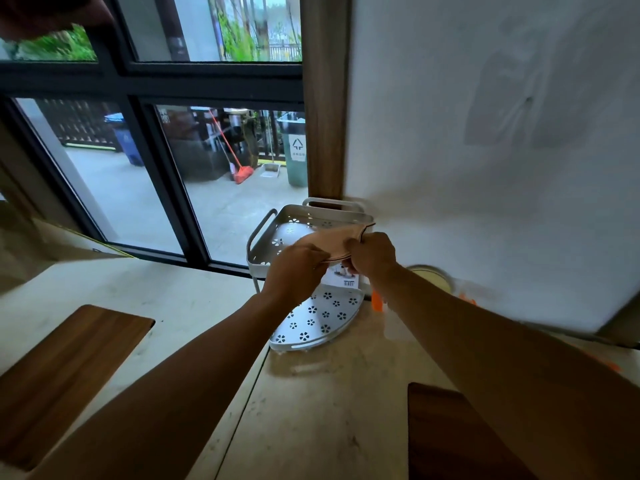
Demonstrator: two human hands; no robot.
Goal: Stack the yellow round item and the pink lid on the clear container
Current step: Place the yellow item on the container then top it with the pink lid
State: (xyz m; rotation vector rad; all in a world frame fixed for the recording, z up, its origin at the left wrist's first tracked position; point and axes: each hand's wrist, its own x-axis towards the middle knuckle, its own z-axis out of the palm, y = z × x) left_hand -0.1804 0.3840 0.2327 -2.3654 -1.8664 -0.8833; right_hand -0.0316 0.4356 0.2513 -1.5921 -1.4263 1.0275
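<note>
Both hands hold a pale pink lid (341, 242) tilted in the air, in front of the upper tier of a white corner rack (266, 226). My left hand (294, 271) pinches the lid's near left edge. My right hand (372, 252) grips its right edge. A yellow round item (431, 277) lies on the counter by the wall, just right of my right wrist. A clear container (398, 323) stands blurred on the counter beside the rack, partly hidden behind my right forearm.
The rack's lower tier (322, 320) with flower cut-outs sits on the beige counter (311, 393). A wooden board (62, 372) lies at the left, another dark board (450, 431) at the bottom right. Small orange pieces (376, 301) stand near the rack. A window fills the back left.
</note>
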